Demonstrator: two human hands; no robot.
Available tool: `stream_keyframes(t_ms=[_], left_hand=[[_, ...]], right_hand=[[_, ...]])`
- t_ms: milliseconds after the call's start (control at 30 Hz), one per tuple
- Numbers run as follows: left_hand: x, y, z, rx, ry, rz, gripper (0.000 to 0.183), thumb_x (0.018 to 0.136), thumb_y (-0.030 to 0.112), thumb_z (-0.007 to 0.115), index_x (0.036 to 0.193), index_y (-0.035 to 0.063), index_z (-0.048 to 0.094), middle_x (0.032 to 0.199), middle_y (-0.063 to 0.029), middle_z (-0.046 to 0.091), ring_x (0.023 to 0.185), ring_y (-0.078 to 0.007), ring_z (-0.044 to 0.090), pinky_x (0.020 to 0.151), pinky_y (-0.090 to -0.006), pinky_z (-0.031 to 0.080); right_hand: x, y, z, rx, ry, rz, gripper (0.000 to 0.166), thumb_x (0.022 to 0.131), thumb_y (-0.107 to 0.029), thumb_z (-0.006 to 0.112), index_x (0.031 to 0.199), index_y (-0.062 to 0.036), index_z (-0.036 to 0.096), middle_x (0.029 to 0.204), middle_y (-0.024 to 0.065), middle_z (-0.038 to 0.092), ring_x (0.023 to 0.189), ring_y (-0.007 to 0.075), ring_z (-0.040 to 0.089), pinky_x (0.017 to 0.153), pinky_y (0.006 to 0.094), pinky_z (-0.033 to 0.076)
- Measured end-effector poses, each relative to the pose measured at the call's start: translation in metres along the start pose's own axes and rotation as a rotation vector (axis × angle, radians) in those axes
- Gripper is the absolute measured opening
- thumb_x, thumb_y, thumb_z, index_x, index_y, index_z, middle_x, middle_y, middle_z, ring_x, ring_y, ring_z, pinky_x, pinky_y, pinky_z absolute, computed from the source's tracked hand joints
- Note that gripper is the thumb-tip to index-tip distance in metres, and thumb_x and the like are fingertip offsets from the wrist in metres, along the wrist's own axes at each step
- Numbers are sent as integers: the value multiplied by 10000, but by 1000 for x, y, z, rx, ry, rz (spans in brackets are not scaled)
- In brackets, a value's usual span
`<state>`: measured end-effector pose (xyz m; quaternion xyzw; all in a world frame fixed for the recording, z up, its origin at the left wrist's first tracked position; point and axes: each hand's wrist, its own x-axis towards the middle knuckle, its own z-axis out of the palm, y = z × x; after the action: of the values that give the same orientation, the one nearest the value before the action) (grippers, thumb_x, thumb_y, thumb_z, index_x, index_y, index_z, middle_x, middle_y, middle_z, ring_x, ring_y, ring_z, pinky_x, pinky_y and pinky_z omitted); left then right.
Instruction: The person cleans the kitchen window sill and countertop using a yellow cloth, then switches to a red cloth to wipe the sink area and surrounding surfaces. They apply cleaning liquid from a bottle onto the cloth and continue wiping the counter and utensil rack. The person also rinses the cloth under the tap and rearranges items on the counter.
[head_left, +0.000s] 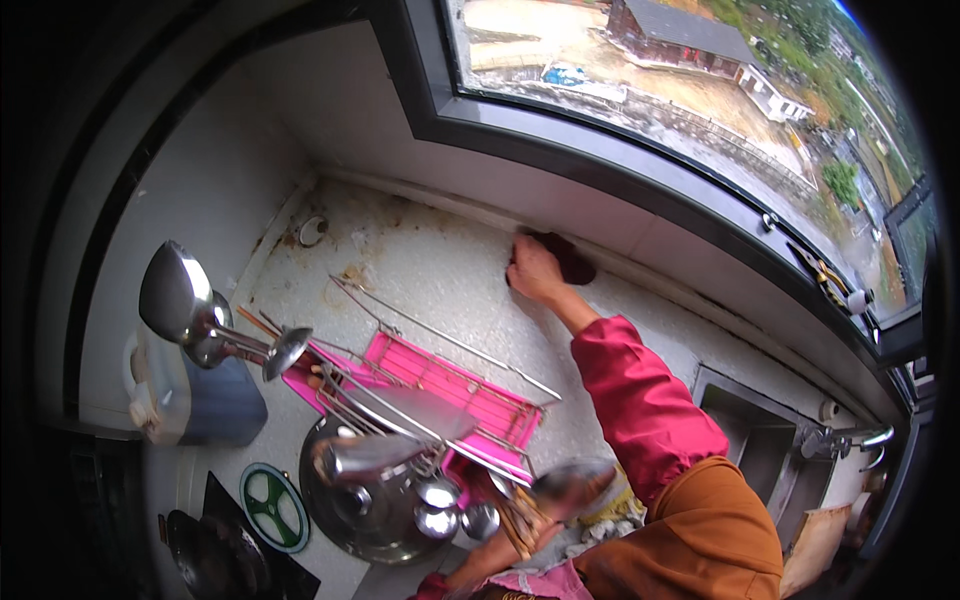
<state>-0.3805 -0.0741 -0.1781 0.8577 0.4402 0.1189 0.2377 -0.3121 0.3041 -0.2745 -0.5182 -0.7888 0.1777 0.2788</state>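
My right hand (536, 264), in a red sleeve cover, presses on a dark cloth (571, 259) at the back of the speckled countertop (450, 255), by the wall under the window. Low in the view is my left hand (501, 550), partly hidden by wooden chopsticks (523, 517) and ladles at the near end of a metal utensil rack (487, 463). Whether it grips the rack cannot be made out. A pink drip tray (397, 352) lies in the rack, which also carries a broad knife blade (409, 409) and a steel turner (174, 292).
A glass pot lid (337, 517) sits below the rack, beside a green-and-white ring-shaped stand (274, 508) and a dark wok (214, 559). A jug of dark liquid (217, 405) stands left. At right are a steel sink (742, 420) and faucet (832, 442). Brown stains (352, 274) mark the counter.
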Motion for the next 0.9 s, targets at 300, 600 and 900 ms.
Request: stream_keyframes(t_ms=[300, 600, 900], left_hand=[[34, -59, -18, -188, 50, -210, 352, 812, 218, 607, 1147, 150, 526, 945, -110, 540, 750, -228, 575, 632, -363, 463], [9, -70, -2, -336, 57, -346, 232, 803, 136, 600, 1031, 105, 564, 840, -97, 548, 695, -206, 557, 593, -341, 450], [-105, -41, 63, -962, 163, -757, 119, 795, 54, 593, 915, 59, 602, 735, -83, 557, 640, -183, 539, 553, -318, 436]], right_hand=[[126, -75, 111, -158, -152, -618, 383, 734, -61, 516, 1105, 31, 498, 1048, 187, 559, 977, 315, 519, 860, 398, 425], [113, -36, 82, -677, 53, -718, 266, 770, -159, 512, 987, -68, 637, 1068, 39, 560, 998, 263, 497, 851, 379, 430], [-43, 35, -59, -496, -54, -271, 301, 737, -71, 504, 1031, -60, 569, 1032, 113, 558, 909, 341, 551, 701, 413, 516]])
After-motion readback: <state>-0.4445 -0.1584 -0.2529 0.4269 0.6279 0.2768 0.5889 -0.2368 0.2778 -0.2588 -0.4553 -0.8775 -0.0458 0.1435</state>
